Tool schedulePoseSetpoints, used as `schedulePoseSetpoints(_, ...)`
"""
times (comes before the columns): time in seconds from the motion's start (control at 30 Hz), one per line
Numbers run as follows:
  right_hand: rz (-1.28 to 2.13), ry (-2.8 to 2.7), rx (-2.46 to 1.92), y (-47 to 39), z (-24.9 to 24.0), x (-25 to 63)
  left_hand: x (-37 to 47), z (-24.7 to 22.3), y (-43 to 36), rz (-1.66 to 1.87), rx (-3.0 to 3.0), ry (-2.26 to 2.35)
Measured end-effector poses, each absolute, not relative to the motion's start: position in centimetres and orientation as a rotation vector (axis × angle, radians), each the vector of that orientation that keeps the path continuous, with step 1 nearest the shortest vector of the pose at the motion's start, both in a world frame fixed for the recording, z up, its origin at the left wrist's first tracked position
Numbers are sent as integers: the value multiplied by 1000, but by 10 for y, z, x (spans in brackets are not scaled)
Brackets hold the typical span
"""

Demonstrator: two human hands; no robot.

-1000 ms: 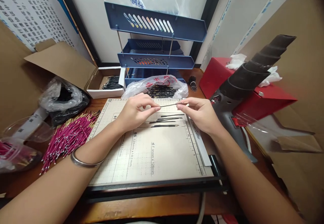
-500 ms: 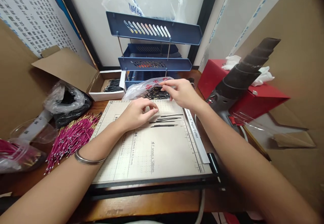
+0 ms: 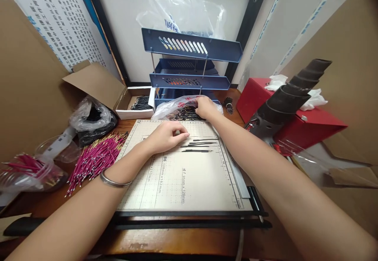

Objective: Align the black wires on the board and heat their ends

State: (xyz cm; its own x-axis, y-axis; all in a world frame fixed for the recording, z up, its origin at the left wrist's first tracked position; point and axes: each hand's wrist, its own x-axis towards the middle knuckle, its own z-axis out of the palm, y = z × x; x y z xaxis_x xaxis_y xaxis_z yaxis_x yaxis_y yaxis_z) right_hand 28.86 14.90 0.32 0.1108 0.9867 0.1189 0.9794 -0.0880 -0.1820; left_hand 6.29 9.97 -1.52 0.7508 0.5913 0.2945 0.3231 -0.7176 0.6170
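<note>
My left hand [image 3: 171, 136] rests on the paper cutter's gridded board [image 3: 206, 186], fingers curled and thumb tip close to the index tip; anything between them is too small to make out. Beside those fingertips lie several short black wires [image 3: 197, 150], roughly parallel across the board. Beyond the board's far edge, my right hand [image 3: 206, 107] reaches into a clear plastic bag [image 3: 165, 110] with red print. Its fingers are bent together against a pile of black wires [image 3: 187, 113] with metallic tips. What they grip is hidden.
Magenta wires [image 3: 97, 154] are heaped left of the board, near a plastic tub [image 3: 50, 174] of more. A white box [image 3: 132, 114] and a blue rack [image 3: 189, 80] stand behind. On the right are a hot-air gun [image 3: 274, 111] and a red tissue box [image 3: 313, 123].
My right hand has gone from above the bag's edge down to the black wires in it. My left hand stays on the board. The whole view has shifted slightly.
</note>
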Motion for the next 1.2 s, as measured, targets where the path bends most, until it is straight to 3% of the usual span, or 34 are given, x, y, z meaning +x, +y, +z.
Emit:
schedulePoseSetpoints(0.37, 184, -1883, -2089, 146, 7, 293, 64, -15, 100, 646, 2406, 675)
schedulePoseSetpoints(0.73, 498, -2011, -1757, 19, 17, 308, 57, -6, 91, 521, 2574, 480)
schedulePoseSetpoints(0.87, 395, -2043, -1831, 1, 9, 316, 62, -8, 89, 531, 2722, 456)
schedulePoseSetpoints(1.2, 507, -2075, -1745, -23, 6, 307, 65, -13, 87, 603, 2884, 760)
